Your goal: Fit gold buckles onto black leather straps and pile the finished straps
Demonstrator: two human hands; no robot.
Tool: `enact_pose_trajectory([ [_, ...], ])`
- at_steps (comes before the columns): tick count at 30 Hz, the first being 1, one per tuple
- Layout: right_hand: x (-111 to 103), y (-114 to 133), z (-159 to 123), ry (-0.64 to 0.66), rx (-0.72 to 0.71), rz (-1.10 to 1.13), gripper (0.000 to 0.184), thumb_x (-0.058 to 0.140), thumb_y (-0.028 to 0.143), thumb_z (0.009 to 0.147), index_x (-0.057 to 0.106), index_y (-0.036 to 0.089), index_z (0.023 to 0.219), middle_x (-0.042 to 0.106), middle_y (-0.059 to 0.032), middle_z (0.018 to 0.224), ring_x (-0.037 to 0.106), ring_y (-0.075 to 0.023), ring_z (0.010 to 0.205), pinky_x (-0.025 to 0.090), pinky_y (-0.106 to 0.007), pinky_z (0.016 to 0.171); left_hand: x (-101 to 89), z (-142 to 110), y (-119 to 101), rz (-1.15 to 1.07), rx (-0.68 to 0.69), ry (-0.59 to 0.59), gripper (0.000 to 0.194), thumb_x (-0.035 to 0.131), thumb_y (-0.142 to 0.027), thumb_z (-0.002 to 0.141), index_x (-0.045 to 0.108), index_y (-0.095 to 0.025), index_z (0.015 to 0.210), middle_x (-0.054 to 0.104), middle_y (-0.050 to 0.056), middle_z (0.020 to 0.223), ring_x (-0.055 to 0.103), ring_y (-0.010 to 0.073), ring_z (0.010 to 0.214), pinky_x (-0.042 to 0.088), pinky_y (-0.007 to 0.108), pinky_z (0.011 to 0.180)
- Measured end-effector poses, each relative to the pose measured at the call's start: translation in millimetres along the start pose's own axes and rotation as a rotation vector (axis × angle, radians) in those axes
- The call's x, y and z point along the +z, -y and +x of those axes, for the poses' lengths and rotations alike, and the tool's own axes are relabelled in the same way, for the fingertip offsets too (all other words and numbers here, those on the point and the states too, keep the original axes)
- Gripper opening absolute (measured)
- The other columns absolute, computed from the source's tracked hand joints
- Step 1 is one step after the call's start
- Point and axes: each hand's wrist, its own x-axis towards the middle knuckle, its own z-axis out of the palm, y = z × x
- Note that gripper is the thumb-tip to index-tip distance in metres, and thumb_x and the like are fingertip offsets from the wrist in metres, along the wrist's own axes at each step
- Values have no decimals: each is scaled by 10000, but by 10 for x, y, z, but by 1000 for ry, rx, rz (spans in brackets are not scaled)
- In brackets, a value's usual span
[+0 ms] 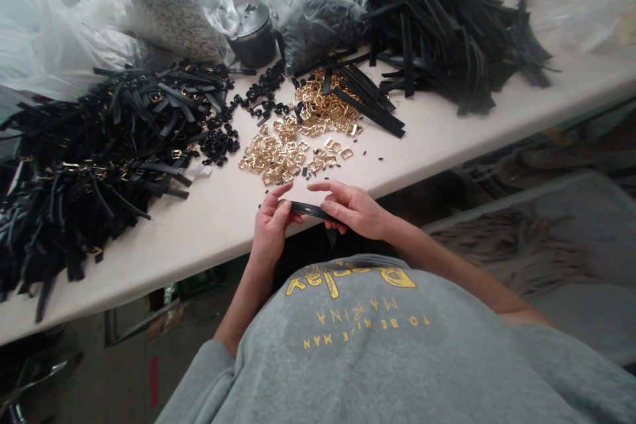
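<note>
A short black strap [309, 209] with a slot in it stretches between my two hands at the table's front edge. My left hand [273, 215] pinches one end between thumb and fingers, its index finger raised. With thumb on top and fingers beneath, my right hand [355, 211] grips the other end, index finger pointing left. Just beyond my fingers lies a heap of gold buckles [273, 156], with more gold buckles [328, 103] behind it. Small black loops [218, 144] are piled to the left of them.
Finished-looking black straps with buckles [149, 106] cover the table's left side. Plain black strips [447, 33] are heaped at the back right. Behind stand a dark metal pot [253, 40] and plastic bags [163, 0] of small parts. A translucent bin [546, 238] sits below, right.
</note>
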Motion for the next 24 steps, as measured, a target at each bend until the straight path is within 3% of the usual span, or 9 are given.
enact_pose_trajectory([
  [4, -131, -16, -30, 105, 53, -53, 448, 595, 246, 903, 507, 139, 1329, 636, 42, 699, 574, -68, 498, 482, -197, 503, -121, 49, -37, 18, 73, -113, 370, 680, -328, 813, 648, -208, 1161, 626, -37, 703, 616, 73, 533, 540, 198, 588],
  [8, -283, -24, -85, 91, 95, -31, 354, 591, 272, 909, 570, 134, 1234, 651, 29, 700, 586, -70, 511, 491, -206, 516, -295, 71, -93, 50, 126, -181, 367, 707, -314, 782, 663, -184, 1122, 605, -52, 646, 599, 65, 503, 529, 184, 564],
  [13, -390, -16, -129, 9, 69, 47, 334, 604, 315, 911, 596, 141, 1197, 632, 43, 649, 540, -58, 472, 451, -200, 482, -425, 30, -117, 84, 103, -192, 387, 690, -319, 785, 663, -172, 1143, 617, -44, 607, 584, 75, 481, 513, 191, 529],
  [24, -371, -81, -107, -42, 114, 150, 384, 615, 342, 911, 588, 146, 1240, 635, 39, 632, 526, -59, 471, 441, -198, 481, -425, -21, -115, 74, 66, -163, 383, 705, -340, 771, 666, -181, 1117, 616, -44, 615, 596, 79, 503, 511, 190, 541],
])
